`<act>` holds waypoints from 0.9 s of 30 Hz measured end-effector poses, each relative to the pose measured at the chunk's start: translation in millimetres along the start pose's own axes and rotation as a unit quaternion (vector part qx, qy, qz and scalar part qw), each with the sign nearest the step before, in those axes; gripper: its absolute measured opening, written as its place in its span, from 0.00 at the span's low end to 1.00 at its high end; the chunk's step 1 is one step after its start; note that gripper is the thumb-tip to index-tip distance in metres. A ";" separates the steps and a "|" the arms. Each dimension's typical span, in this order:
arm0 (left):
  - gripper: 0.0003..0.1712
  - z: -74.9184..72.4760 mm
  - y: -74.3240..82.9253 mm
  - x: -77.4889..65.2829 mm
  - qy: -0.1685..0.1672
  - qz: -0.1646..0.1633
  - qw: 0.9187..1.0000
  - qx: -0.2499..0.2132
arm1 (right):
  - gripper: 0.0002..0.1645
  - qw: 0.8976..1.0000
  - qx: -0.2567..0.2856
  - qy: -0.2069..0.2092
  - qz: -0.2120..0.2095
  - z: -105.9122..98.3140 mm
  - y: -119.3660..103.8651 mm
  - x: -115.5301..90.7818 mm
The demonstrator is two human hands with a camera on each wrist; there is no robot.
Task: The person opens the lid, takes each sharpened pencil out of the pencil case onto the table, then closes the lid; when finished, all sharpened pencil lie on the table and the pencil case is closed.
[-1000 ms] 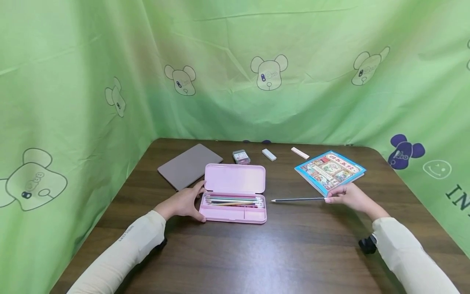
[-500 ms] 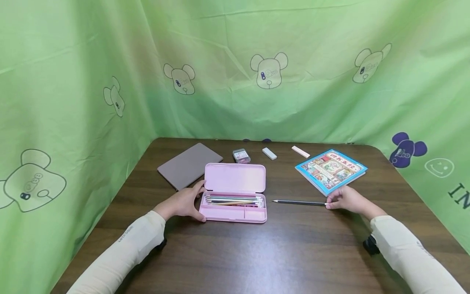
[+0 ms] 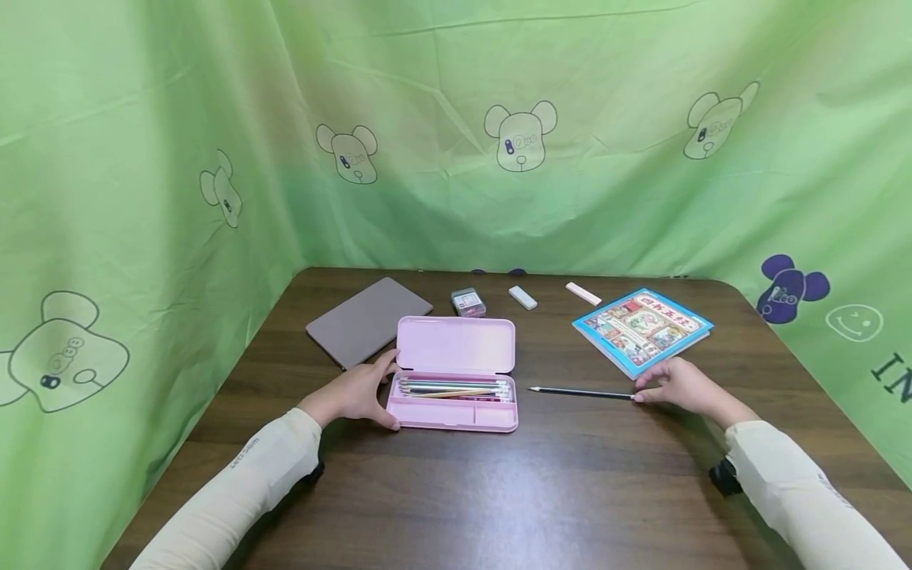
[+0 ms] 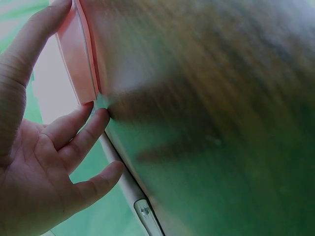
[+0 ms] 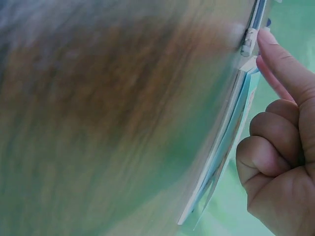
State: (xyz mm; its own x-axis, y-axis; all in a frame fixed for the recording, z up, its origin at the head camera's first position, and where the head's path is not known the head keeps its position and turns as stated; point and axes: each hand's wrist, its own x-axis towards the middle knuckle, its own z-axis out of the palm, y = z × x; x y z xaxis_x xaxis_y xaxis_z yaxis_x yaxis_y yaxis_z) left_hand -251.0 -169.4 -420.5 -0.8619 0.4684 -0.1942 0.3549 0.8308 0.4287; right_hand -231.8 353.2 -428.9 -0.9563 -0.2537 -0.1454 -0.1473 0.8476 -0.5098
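A pink pencil case [image 3: 435, 413] stands with its lid raised in the middle of the table. Several pencils [image 3: 449, 389] fill its long compartment; the front ones hold nothing visible. My left hand [image 3: 352, 392] holds the case's left end, thumb at the front corner and fingers behind. To the right of the case a dark pencil [image 3: 580, 392] lies on the wood, tip toward the case. At its white-ended butt is my right hand [image 3: 680, 385], thumb and index apart. In the right wrist view the pencil's eraser end [image 5: 249, 43] shows uncovered beside the fingertip; the other fingers are curled.
A picture-covered book [image 3: 641, 328] with a blue border lies just beyond my right hand. Behind the case are a grey flat notebook-like item [image 3: 366, 321], a small clear box [image 3: 468, 303], a white block [image 3: 523, 298] and a pale pink strip [image 3: 583, 294]. Green curtains [image 3: 427, 198] surround the table.
My right hand has lowered the pencil onto the table, and its fingertips have come slightly away from the end. My left hand and the case have stayed in place.
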 end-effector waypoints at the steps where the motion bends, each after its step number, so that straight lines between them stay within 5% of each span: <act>1: 0.71 -0.4 0.0 -0.3 0.000 0.001 1.000 0.000 | 0.17 1.000 0.001 0.005 -0.002 -0.3 -1.3 0.6; 11: 0.71 0.4 0.3 -0.7 0.003 -0.006 1.000 0.006 | 0.15 0.998 0.033 0.034 -0.051 5.9 -18.2 13.4; 27: 0.70 3.1 0.1 -1.1 0.012 0.007 1.000 0.001 | 0.13 0.994 0.038 0.004 -0.103 23.1 -51.7 42.0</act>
State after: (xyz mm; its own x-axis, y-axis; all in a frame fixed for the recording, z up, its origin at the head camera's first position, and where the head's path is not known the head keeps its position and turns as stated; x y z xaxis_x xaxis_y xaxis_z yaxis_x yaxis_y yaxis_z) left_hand -248.8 -168.9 -423.0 -0.8652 0.4730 -0.1662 0.3683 0.8246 0.4293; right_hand -258.6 288.0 -428.2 -0.9099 -0.4140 -0.0255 -0.3203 0.7404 -0.5910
